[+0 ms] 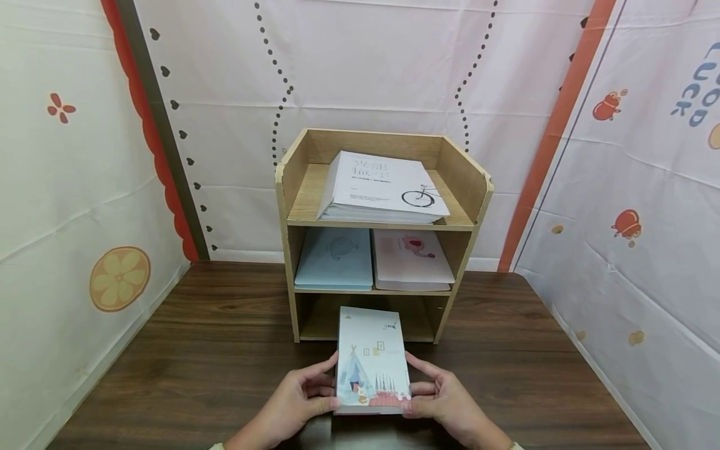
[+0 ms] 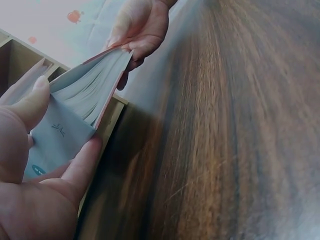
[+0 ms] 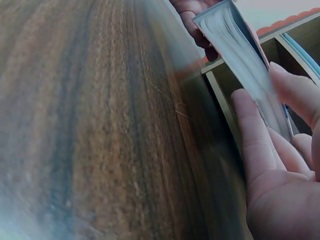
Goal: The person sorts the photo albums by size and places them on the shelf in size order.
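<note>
A thick book (image 1: 372,362) with a pale cover, showing a blue tent and small pictures, is held level between both hands. My left hand (image 1: 300,395) grips its left edge, thumb on top near the front corner. On the opposite edge my right hand (image 1: 447,400) holds it the same way. In the left wrist view the left hand's fingers are under the book (image 2: 60,132), and its page block shows. The right wrist view has the pages (image 3: 235,50) between thumb and fingers. The book's far end overlaps the bottom compartment of a wooden shelf (image 1: 295,312); whether it reaches inside I cannot tell.
White books with a bicycle drawing (image 1: 388,187) lie on the shelf's top level. Blue notebooks (image 1: 335,257) and pink notebooks (image 1: 413,257) lie side by side on the middle level. The shelf stands on a dark wooden table (image 1: 225,337), with patterned cloth (image 1: 365,62) hanging behind and at both sides.
</note>
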`<state>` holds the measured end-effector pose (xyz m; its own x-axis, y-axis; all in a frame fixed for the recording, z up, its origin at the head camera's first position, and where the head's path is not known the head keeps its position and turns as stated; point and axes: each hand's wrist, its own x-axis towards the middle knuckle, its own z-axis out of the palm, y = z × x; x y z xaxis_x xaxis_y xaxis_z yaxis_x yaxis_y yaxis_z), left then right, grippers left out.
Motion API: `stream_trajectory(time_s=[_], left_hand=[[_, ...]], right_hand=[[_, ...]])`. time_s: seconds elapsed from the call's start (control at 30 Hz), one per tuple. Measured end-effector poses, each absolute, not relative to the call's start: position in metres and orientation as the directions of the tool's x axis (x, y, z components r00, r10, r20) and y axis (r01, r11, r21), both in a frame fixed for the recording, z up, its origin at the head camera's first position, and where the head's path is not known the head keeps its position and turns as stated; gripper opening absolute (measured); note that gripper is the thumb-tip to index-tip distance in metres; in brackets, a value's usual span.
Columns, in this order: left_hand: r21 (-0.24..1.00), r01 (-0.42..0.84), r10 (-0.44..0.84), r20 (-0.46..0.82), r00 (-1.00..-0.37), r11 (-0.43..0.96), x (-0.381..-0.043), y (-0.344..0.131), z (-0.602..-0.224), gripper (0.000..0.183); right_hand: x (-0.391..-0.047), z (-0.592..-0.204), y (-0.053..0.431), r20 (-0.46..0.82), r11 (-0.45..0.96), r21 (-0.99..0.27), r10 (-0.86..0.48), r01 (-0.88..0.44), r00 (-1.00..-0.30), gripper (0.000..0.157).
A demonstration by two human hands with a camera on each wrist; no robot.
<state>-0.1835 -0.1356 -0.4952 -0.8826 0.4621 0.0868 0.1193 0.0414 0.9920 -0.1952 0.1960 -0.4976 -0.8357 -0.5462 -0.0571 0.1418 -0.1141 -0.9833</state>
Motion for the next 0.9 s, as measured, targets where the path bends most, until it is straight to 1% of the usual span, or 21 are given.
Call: stream_trajectory(time_s=[0.2,0.6,0.9], left_hand=[[0.994,0.088,0.439,0.053,-0.897,0.061,-0.188,-0.135,-0.496,0.079],[0.995,0.072,0.418,0.035,-0.908,0.072,-0.195,-0.131,-0.501,0.074],[0.994,0.067,0.411,0.028,-0.911,0.081,-0.198,-0.129,-0.502,0.075]], right_hand=[[-0.198,-0.498,0.195,-0.077,-0.094,-0.985,-0.521,0.146,-0.850,0.096],[-0.204,-0.499,0.196,-0.116,-0.100,-0.975,-0.527,0.196,-0.842,0.096],[-0.206,-0.501,0.197,-0.105,-0.115,-0.974,-0.525,0.193,-0.844,0.093]])
